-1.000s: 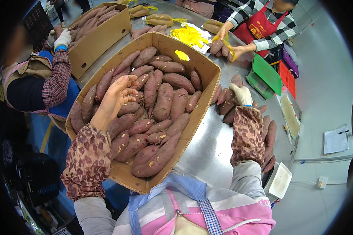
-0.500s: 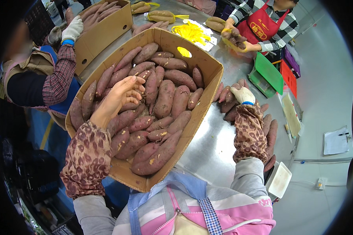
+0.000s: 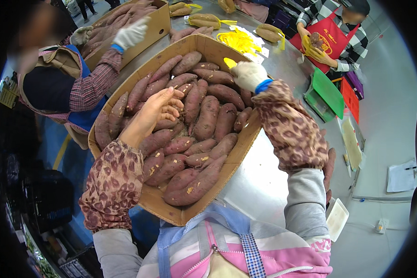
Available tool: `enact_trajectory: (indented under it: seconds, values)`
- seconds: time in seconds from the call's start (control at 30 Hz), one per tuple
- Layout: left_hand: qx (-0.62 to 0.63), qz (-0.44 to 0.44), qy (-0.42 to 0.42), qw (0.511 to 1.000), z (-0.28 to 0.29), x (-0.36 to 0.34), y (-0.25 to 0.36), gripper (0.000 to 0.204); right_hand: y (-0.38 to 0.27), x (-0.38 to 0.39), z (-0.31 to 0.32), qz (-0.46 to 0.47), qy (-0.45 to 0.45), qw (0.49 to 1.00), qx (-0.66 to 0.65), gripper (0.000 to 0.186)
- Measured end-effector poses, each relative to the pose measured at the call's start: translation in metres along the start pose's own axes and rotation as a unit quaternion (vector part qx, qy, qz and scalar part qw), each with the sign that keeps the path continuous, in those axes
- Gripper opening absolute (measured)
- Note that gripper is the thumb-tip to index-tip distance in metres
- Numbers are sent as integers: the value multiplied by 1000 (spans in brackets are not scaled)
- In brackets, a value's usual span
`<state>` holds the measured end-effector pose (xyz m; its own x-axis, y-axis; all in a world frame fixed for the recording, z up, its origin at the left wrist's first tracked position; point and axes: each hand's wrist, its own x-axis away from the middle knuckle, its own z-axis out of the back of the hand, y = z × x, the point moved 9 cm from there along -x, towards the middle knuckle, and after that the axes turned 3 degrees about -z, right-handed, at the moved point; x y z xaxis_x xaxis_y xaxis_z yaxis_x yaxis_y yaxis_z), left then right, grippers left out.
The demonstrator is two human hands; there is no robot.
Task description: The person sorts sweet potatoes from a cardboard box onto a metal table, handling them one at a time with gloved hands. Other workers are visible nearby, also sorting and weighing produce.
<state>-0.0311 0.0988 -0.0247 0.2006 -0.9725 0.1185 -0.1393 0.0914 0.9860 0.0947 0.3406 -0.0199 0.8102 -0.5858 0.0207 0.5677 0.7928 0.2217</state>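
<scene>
My left hand [image 3: 160, 111], bare, hovers over the middle of a cardboard box [image 3: 238, 153] full of reddish-purple sweet potatoes [image 3: 207, 116]. Its fingers are loosely bent and apart, with nothing in them. In a white glove with a blue cuff, my right hand [image 3: 249, 76] is at the far right wall of the box, beside the hand hole. Its fingertips point down to the sweet potatoes [image 3: 222, 94] in that corner. The glove hides whether they touch or hold one. Patterned brown sleeve covers are on both my forearms.
Yellow net bags [image 3: 240, 41] lie on the metal table [image 3: 257, 178] beyond the box. A green container [image 3: 324, 95] stands at right. At left, a co-worker's gloved hand [image 3: 130, 33] is above another box [image 3: 154, 28]. A person in a red apron [image 3: 331, 39] holds a netted bundle.
My right hand has left the sweet potatoes on the table and moved left to the box's far right corner. The left hand stays over the box. The red-aproned person has drawn the bundle closer.
</scene>
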Motion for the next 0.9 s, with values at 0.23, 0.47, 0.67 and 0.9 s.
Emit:
enact_trajectory:
  seconds: [0.23, 0.47, 0.67, 0.9]
  values:
    - [-19, -1, -5, 1000, 3, 2, 6, 38, 5, -18, -117, 35, -188, 958, 216, 29]
    - [-53, -8, -18, 998, -1, 1, 6, 27, 9, 3, -110, 15, -251, 948, 196, 37]
    - [-97, -14, -29, 995, 0, -1, 1, 27, -17, 24, -38, 40, -184, 967, 170, 33]
    - [-359, -164, 53, 917, -7, 5, 23, 41, -37, 50, 70, 61, -120, 991, 19, 49]
